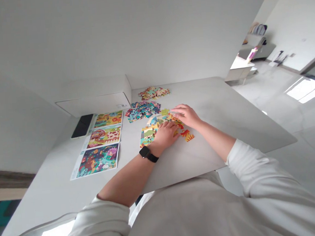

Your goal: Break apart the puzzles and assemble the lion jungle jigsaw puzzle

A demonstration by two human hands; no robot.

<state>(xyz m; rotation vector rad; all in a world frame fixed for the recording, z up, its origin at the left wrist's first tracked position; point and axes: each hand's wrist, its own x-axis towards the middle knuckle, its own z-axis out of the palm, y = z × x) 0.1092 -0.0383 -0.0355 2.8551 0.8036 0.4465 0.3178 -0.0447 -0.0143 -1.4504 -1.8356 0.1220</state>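
My left hand point(166, 134), with a black watch point(148, 153) on its wrist, lies palm down over yellow and orange puzzle pieces, fingers spread and slightly bent. It hides some of the pieces beneath. Just beyond it, my right hand point(186, 115) pinches a greyish puzzle piece point(173, 112) between thumb and fingers; its printed side is hard to make out. A green piece point(164, 112) lies beside those fingertips. To the left of my left hand are joined yellow and teal pieces point(145, 135). Orange sun-patterned pieces point(188, 136) lie on its right.
Farther back are a pile of dark blue and purple pieces point(143, 110) and a pile of mixed pieces point(155, 92). A sheet with three pictures point(98, 160) lies left, beside a black phone point(82, 126). A white box point(93, 104) stands against the wall behind the grey table point(213, 102).
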